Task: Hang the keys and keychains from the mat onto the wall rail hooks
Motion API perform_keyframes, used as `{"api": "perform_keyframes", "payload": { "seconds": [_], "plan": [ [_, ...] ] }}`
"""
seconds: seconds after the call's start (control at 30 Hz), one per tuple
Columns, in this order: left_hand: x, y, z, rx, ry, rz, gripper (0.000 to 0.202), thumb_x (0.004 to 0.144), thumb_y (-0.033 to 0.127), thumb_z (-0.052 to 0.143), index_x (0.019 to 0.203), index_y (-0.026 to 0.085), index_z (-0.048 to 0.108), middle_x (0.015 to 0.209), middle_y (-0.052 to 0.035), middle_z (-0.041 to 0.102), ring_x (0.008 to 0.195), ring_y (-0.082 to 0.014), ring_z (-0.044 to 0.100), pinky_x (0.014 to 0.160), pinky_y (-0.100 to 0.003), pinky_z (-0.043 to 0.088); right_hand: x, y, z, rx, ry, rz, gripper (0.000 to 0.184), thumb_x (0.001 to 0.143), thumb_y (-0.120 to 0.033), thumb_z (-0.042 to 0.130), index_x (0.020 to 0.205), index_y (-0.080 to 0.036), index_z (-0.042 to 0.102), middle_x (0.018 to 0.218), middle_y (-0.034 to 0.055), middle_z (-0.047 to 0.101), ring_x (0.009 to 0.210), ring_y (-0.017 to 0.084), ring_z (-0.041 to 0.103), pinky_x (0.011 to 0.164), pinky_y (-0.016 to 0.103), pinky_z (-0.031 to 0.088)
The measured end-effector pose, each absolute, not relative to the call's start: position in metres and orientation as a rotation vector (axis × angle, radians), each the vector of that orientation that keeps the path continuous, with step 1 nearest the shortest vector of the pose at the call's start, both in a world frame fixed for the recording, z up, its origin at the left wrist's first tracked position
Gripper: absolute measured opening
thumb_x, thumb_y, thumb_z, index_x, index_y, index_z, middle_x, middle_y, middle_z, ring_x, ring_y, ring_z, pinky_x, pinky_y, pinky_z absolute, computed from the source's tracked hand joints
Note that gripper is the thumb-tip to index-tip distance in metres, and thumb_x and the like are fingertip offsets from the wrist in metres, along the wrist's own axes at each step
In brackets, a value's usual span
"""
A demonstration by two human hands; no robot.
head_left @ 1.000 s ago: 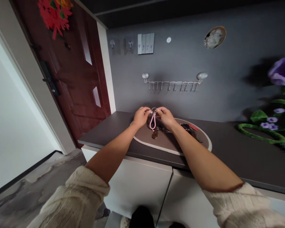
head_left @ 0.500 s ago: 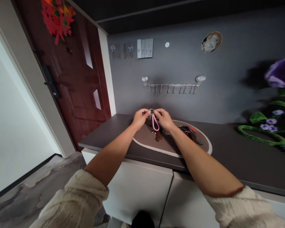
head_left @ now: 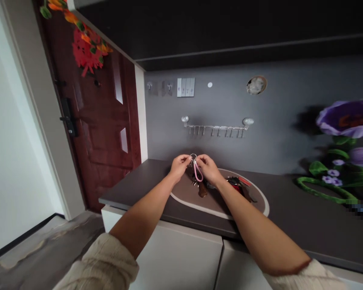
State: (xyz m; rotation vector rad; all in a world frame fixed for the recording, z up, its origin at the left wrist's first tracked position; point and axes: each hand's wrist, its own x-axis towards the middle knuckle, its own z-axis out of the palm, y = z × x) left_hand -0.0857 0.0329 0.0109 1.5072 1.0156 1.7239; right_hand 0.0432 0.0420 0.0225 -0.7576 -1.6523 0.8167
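Between my two hands hangs a keychain with a metal ring and a pink loop strap (head_left: 199,174). My left hand (head_left: 179,166) pinches the ring from the left, thumb and forefinger together. From the other side my right hand (head_left: 208,167) pinches the same ring near the top of the strap. Below them, on an oval brown mat (head_left: 187,198) with a pale rim, lies a brown key fob (head_left: 202,190) beside some small metal keys. Dark and red items (head_left: 238,185) lie on the mat to the right of my right wrist, partly hidden by it.
A clear hook rail (head_left: 216,128) is fixed to the grey wall above the mat, with a switch panel (head_left: 186,87) higher up. Purple artificial flowers (head_left: 347,121) stand on the dark counter (head_left: 290,217) at right. A dark shelf (head_left: 230,28) overhangs the counter; a red-brown door (head_left: 99,133) is at left.
The view has tilted upward, so the wall, counter and hands sit lower in the picture. Both hands keep their pinch on the keychain ring, with little other change.
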Motion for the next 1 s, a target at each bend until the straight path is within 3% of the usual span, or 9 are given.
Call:
{"api": "perform_keyframes", "payload": {
  "seconds": [0.17, 0.37, 0.67, 1.0],
  "plan": [
    [-0.088, 0.039, 0.005, 1.657, 1.210, 1.833, 0.034, 0.078, 0.042, 0.042, 0.084, 0.013, 0.058, 0.078, -0.0051, 0.061, 0.071, -0.0121, 0.054, 0.065, -0.024, 0.041, 0.046, 0.041, 0.025, -0.788, -1.711, 0.630, 0.018, 0.072, -0.037, 0.046, 0.072, -0.020, 0.048, 0.067, -0.0013, 0.050, 0.062, 0.013, 0.046, 0.061, 0.025, 0.038],
    [-0.097, 0.047, 0.000, 1.747, 1.624, 1.875, 0.035, 0.084, 0.037, 0.030, 0.072, 0.015, 0.054, 0.068, -0.0030, 0.057, 0.063, -0.0118, 0.050, 0.062, -0.023, 0.036, 0.045, 0.044, 0.043, -0.844, -1.652, 0.539, 0.016, 0.073, -0.037, 0.044, 0.071, -0.021, 0.046, 0.065, -0.0005, 0.052, 0.060, 0.014, 0.049, 0.059, 0.027, 0.040],
    [-0.099, 0.043, 0.002, 1.763, 1.911, 1.739, 0.032, 0.085, 0.030, 0.027, 0.072, 0.017, 0.053, 0.074, -0.0068, 0.060, 0.073, -0.0160, 0.055, 0.066, -0.026, 0.035, 0.017, 0.073, 0.089, -0.777, -1.365, 0.928, 0.005, 0.078, -0.025, 0.039, 0.077, -0.021, 0.037, 0.060, -0.0031, 0.053, 0.056, 0.011, 0.057, 0.053, 0.026, 0.047],
    [-0.097, 0.043, 0.003, 1.758, 2.006, 1.731, 0.033, 0.086, 0.029, 0.024, 0.076, 0.018, 0.054, 0.077, -0.0088, 0.061, 0.077, -0.0188, 0.056, 0.067, -0.028, 0.036, -0.020, 0.114, 0.103, -0.858, -1.139, 0.934, 0.008, 0.079, -0.019, 0.038, 0.072, -0.020, 0.039, 0.054, -0.0024, 0.055, 0.043, 0.010, 0.053, 0.045, 0.026, 0.047]
  ]
}}
